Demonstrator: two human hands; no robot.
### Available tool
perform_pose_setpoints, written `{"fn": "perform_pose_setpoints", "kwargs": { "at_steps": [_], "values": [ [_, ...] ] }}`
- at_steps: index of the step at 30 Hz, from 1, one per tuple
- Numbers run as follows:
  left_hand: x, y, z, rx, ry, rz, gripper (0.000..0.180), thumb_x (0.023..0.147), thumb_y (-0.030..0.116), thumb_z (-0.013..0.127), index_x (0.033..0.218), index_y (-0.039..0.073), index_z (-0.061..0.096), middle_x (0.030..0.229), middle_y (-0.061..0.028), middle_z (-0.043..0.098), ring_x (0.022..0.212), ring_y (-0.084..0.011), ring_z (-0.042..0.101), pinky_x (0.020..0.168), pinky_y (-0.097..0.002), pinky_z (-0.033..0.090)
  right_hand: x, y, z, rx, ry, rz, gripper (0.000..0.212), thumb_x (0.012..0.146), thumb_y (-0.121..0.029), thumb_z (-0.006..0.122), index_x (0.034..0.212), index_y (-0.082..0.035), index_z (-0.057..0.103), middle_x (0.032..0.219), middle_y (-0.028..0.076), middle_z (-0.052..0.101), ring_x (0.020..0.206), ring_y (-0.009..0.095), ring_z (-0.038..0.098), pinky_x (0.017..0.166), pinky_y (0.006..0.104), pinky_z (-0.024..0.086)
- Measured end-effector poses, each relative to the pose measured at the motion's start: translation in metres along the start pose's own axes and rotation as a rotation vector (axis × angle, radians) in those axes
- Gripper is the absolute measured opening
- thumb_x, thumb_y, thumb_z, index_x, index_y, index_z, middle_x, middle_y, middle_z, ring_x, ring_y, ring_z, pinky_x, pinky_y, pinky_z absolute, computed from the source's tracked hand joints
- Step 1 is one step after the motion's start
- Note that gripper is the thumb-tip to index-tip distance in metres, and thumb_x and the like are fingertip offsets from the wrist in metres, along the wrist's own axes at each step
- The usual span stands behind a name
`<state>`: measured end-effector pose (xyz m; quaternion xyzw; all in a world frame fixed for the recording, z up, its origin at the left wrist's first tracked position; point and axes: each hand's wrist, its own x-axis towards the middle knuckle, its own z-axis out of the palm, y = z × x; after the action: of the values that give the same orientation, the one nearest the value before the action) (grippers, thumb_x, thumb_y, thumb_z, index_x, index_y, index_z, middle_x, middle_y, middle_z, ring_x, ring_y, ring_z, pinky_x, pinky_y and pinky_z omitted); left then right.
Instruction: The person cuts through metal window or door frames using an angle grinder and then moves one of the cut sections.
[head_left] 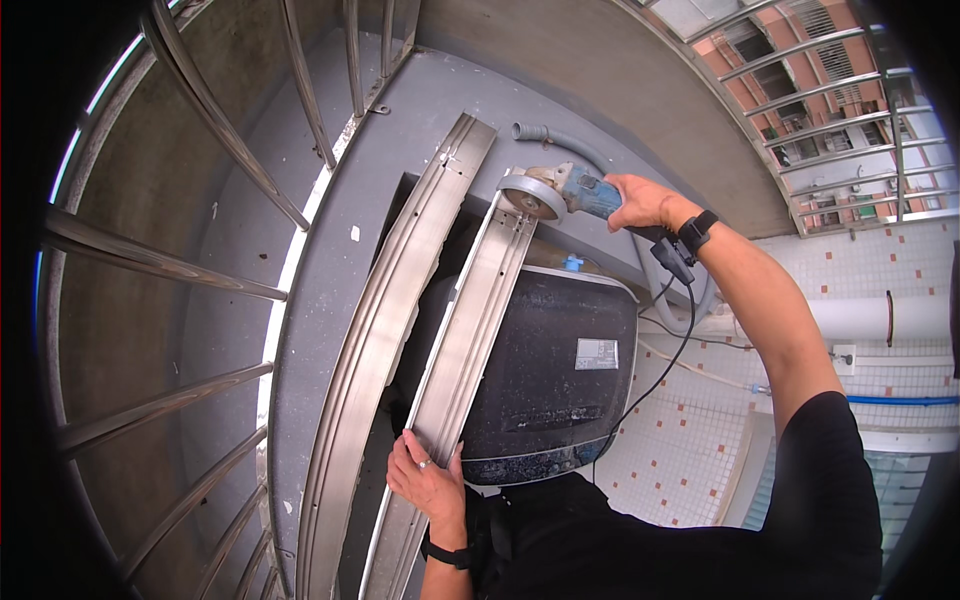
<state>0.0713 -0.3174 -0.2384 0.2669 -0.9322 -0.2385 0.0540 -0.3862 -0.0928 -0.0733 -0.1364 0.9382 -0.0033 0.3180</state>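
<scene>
My right hand (643,203) is closed round the blue body of an angle grinder (588,190). The grinder's disc and its grey guard sit at the far end of a long silver metal profile (470,345); whether the disc touches the metal I cannot tell. Lower down, my left hand (428,477) grips the same profile, fingers over its left edge and thumb on the right. A second, wider metal profile (370,350) lies alongside on the left. From the grinder's rear a black cord (688,335) runs down past my right forearm.
A dark, dusty appliance (550,375) with a pale label sits under the profile. A grey corrugated hose (560,137) curves behind the grinder. Metal railing bars (170,265) line the left side, beside a grey ledge (340,200). A white pipe (850,315) crosses the tiled wall at right.
</scene>
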Motion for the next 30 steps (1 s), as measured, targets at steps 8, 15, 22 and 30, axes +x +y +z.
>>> {"fn": "perform_pose_setpoints", "kwargs": {
  "at_steps": [8,15,22,30],
  "values": [
    [-0.001,-0.001,0.001,-0.002,0.004,0.000,0.104,0.065,0.033,0.093,0.150,0.005,0.040,0.135,-0.0176,0.053,0.121,-0.0394,0.051,0.103,-0.0535,0.038,0.000,0.000,0.000,-0.022,0.022,-0.012,0.069,0.065,-0.026,0.083,0.125,-0.002,0.061,0.104,0.018,0.071,0.101,0.033,0.067,0.090,0.0390,0.051],
    [0.002,0.002,-0.001,-0.006,-0.006,0.007,0.102,0.066,0.032,0.093,0.149,0.004,0.040,0.135,-0.0179,0.053,0.120,-0.0394,0.051,0.101,-0.0536,0.038,0.000,-0.003,-0.002,-0.047,0.061,-0.034,0.065,0.065,-0.026,0.083,0.121,0.000,0.062,0.104,0.020,0.071,0.102,0.035,0.067,0.092,0.0401,0.051],
    [0.005,0.002,-0.006,-0.038,-0.026,0.009,0.099,0.068,0.030,0.091,0.148,0.002,0.041,0.134,-0.0205,0.053,0.120,-0.0409,0.052,0.100,-0.0532,0.039,0.010,0.013,-0.002,-0.060,0.006,-0.140,0.065,0.063,-0.025,0.084,0.120,0.000,0.062,0.103,0.021,0.071,0.101,0.035,0.067,0.093,0.0404,0.051],
    [0.000,-0.005,-0.007,-0.056,-0.011,-0.020,0.100,0.067,0.031,0.091,0.148,0.004,0.039,0.134,-0.0162,0.054,0.119,-0.0378,0.052,0.099,-0.0509,0.038,0.008,0.003,0.000,-0.078,0.001,-0.041,0.065,0.061,-0.023,0.084,0.118,-0.003,0.063,0.101,0.018,0.069,0.098,0.034,0.066,0.092,0.0393,0.051]
  ]
}}
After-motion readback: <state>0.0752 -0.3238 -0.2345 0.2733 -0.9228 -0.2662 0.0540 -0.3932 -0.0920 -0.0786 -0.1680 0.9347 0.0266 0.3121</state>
